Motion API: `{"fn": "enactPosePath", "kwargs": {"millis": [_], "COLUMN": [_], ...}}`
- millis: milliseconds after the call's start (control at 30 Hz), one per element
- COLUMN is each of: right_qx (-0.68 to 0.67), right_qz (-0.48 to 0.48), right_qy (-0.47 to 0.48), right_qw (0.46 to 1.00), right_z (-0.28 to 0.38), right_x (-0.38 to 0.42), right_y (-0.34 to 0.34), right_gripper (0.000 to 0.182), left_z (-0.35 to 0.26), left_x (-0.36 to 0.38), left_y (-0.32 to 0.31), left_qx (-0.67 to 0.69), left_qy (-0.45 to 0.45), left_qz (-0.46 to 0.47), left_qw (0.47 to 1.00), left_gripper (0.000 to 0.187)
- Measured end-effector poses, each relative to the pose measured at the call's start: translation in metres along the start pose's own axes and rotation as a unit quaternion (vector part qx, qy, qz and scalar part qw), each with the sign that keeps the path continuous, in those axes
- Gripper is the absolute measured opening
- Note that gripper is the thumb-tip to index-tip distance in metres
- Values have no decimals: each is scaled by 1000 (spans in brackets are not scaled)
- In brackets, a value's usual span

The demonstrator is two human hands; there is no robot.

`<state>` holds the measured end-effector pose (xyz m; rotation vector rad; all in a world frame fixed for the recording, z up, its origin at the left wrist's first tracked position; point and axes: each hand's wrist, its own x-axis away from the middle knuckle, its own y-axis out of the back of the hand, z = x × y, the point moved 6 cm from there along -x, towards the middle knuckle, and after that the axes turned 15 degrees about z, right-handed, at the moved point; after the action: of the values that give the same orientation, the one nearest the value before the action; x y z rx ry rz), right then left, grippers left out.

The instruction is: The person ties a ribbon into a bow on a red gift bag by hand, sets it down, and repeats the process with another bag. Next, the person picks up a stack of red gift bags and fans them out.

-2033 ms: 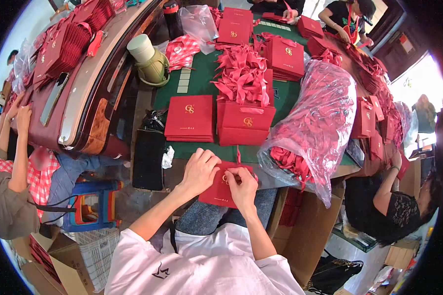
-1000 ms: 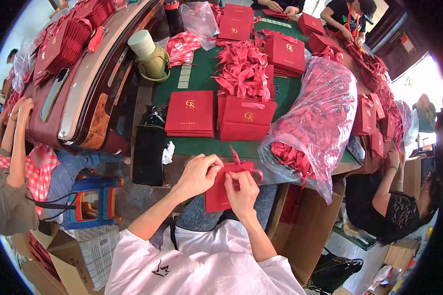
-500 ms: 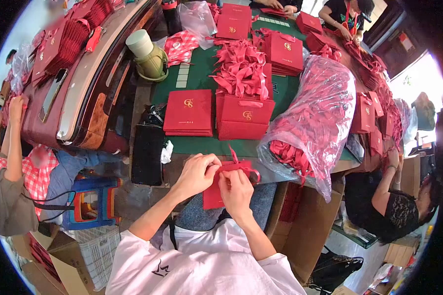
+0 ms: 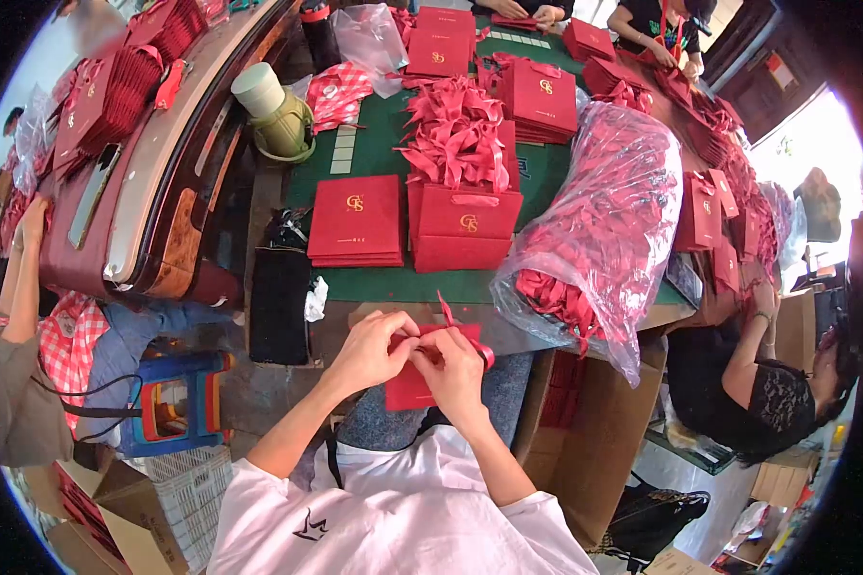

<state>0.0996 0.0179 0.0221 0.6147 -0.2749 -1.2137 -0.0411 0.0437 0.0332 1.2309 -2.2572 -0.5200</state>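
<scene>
A small red paper gift bag (image 4: 408, 391) rests on my lap, partly hidden by my hands. Red ribbon (image 4: 445, 309) sticks up behind my fingers, and more of it curls out on the right. My left hand (image 4: 374, 347) is closed in a pinch at the bag's top edge, on the ribbon as far as I can see. Pinching the ribbon from the other side, my right hand (image 4: 451, 369) almost touches the left fingertips. The exact spot between the fingers is hidden.
Ahead on the green table lie flat red bags (image 4: 357, 220), an upright bag (image 4: 465, 225) heaped with ribbons (image 4: 455, 134), and a plastic sack (image 4: 594, 220) of ribbons. A green cup (image 4: 280, 120) stands left. An open carton (image 4: 594, 450) is beside my right leg. Co-workers sit around.
The view has shifted slightly, so the table things appear a little further left. My fingertips remain together at the bag's top, and the ribbon end on the right has changed shape.
</scene>
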Motion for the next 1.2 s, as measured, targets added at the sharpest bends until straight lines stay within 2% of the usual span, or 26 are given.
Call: {"fn": "enactPosePath", "kwargs": {"millis": [67, 200, 267, 333, 367, 433, 467, 533, 700, 800, 867, 1000, 1033, 1100, 1200], "right_qx": [-34, -78, -26, 41, 41, -2, -3, -24, -76, -118, -151, -138, -138, -121, -70], "right_qz": [12, 32, 22, 83, 82, 187, 187, 264, 294, 267, 160, 97, 98, 41, 1], "right_qy": [-8, -21, -3, 17, 18, -14, -13, 4, -20, -68, -101, -140, -140, -120, -104], "right_qw": [999, 996, 999, 996, 996, 982, 982, 964, 952, 954, 970, 976, 976, 984, 992], "right_z": [3, -3, -4, -8, -10, -16, -19, -23, -30, -40, -56, -63, -64, -64, -71], "right_x": [1, 0, -4, -8, -9, -14, -17, -21, -28, -29, -32, -43, -42, -40, -35], "right_y": [11, 26, 32, 28, 32, 29, 33, 28, 19, 9, 10, 12, 12, 24, 33], "right_gripper": [20, 21, 17, 10, 10, 12, 12, 13, 14, 14, 17, 21, 21, 19, 17], "left_z": [3, 7, 1, -3, -7, -6, -7, -8, -14, -12, -9, 0, 7, 17, 30], "left_x": [1, 5, 7, 10, 12, 16, 19, 22, 25, 21, 18, 11, 9, 6, 1], "left_y": [-2, -9, -12, -17, -18, -22, -23, -27, -28, -26, -25, -27, -24, -19, -19], "left_qx": [-1, -40, -60, -77, -94, -97, -99, -102, -104, -105, -85, -99, -49, 56, 86], "left_qy": [-18, -46, -85, -109, -132, -162, -191, -204, -232, -221, -197, -155, -151, -118, -60], "left_qz": [-4, -31, -57, -63, -68, -84, -99, -105, -116, -116, -105, -95, -111, -124, -115], "left_qw": [1000, 998, 993, 989, 984, 978, 971, 968, 960, 963, 971, 978, 981, 984, 988], "left_gripper": [19, 20, 20, 18, 17, 15, 14, 13, 12, 13, 13, 13, 12, 12, 13]}}
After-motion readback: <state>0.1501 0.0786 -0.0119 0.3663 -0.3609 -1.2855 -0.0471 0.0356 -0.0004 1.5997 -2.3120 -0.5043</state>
